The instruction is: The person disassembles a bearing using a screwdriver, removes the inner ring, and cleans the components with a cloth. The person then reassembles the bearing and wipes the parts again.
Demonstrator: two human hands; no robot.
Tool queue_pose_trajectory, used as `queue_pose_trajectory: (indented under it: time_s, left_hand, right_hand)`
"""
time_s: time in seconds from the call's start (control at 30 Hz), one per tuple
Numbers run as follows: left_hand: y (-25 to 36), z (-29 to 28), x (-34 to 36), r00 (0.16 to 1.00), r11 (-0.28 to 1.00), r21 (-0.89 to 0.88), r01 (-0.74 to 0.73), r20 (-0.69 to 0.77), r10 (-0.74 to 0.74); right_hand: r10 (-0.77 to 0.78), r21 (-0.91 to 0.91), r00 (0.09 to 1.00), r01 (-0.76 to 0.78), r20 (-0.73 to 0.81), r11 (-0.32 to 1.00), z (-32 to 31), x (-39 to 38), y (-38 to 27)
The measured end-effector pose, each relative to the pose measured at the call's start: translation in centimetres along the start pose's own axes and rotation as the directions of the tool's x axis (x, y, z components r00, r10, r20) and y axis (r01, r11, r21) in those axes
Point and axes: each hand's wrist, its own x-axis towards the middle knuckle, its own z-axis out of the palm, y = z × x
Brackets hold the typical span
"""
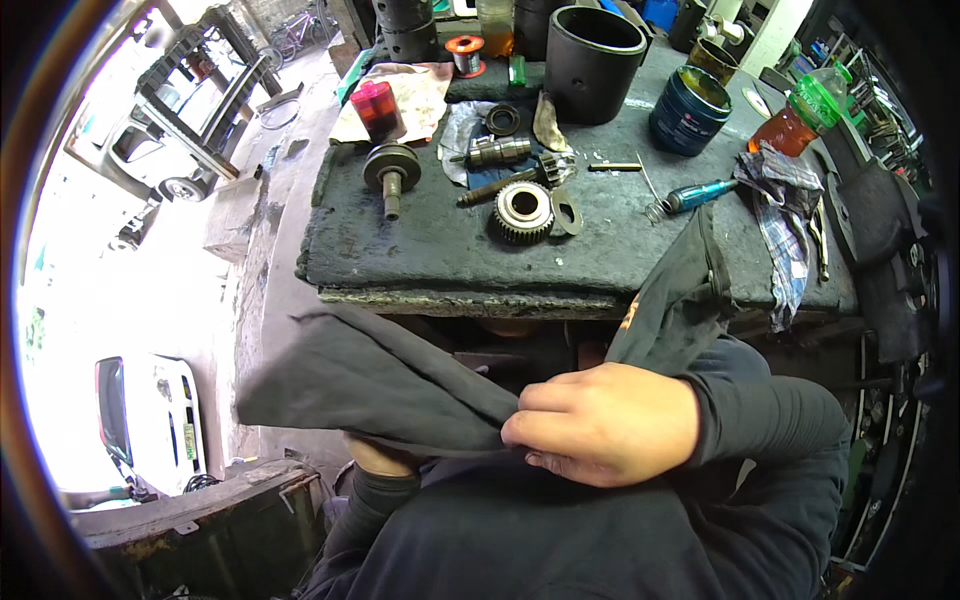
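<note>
A dark grey cloth (pixel 370 385) spreads in front of me, below the bench edge. My right hand (pixel 605 425) closes on it, fingers curled and pinching its gathered end. Beneath the cloth's left part is my left hand (pixel 380 458); only its wrist area shows, and the fingers are hidden. Another dark fabric piece (pixel 675 295) with an orange mark rises past the bench edge to the right; whether it is the same cloth I cannot tell. Beyond, a toothed gear (pixel 523 211), a flat metal piece (pixel 566 213) and a shaft with a disc (pixel 391 175) lie on the bench.
The worn dark bench (pixel 430 262) also carries a black cylinder (pixel 593 75), a blue tub (pixel 688 112), a bottle of reddish liquid (pixel 797 115), a blue-handled screwdriver (pixel 700 195), and a plaid rag (pixel 783 230) over its edge. A white car (pixel 165 420) stands at the left.
</note>
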Motion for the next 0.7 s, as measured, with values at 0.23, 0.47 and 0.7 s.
queue_pose_trajectory:
  time_s: [0.23,0.47,0.7]
  left_hand:
    - [-4.6,-3.6,4.9,0.903,-0.848,0.491,0.201,0.243,0.355]
    - [-7.8,-4.9,9.5,0.936,-0.958,0.284,0.042,0.325,0.137]
    - [-2.7,-5.3,11.4,0.969,-0.958,0.16,0.238,0.026,0.246]
  right_hand:
    - [0.175,-0.287,0.982,-0.19,-0.076,0.939,-4.2,-2.1,4.6]
    - [0.124,-0.662,0.914,-0.369,-0.387,0.653,-6.8,-0.6,11.2]
    - [-0.039,-0.658,0.829,-0.413,-0.558,0.63,-6.5,-0.3,11.4]
